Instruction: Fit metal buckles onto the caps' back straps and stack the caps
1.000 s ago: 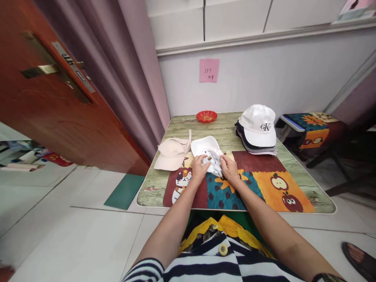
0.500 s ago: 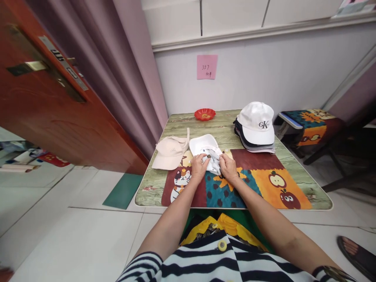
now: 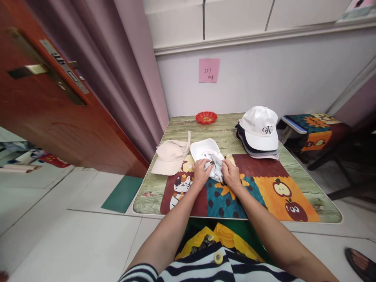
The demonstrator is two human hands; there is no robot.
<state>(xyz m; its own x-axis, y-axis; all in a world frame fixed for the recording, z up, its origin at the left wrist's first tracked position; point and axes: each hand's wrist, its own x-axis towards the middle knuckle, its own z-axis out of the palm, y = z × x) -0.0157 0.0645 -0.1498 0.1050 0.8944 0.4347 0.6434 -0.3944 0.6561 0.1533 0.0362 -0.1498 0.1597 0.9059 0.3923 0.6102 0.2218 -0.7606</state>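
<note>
A white cap (image 3: 205, 146) lies on the table with its brim toward the far side and its inner side partly showing. My left hand (image 3: 202, 172) pinches the cap's near left edge, close to a small dark buckle (image 3: 212, 162). On the cap's right edge, my right hand (image 3: 230, 173) is closed, fingers gripping the fabric. Just left of it sits a beige cap (image 3: 170, 154), its strap sticking up at the back. To the right stands a stack of caps, topped by a white cap with dark letters (image 3: 260, 127).
A red scalloped dish (image 3: 206, 117) is at the table's far edge. A patterned cloth (image 3: 270, 172) covers part of the wood-look table (image 3: 147, 199). A pink note (image 3: 209, 70) hangs on the wall. At left is a wooden door (image 3: 88, 129); at right, a cloth-covered stool (image 3: 317, 129).
The view has tilted up slightly, so things sit lower in the picture. Both hands stay on the white cap, and its fabric between them is folded a little differently.
</note>
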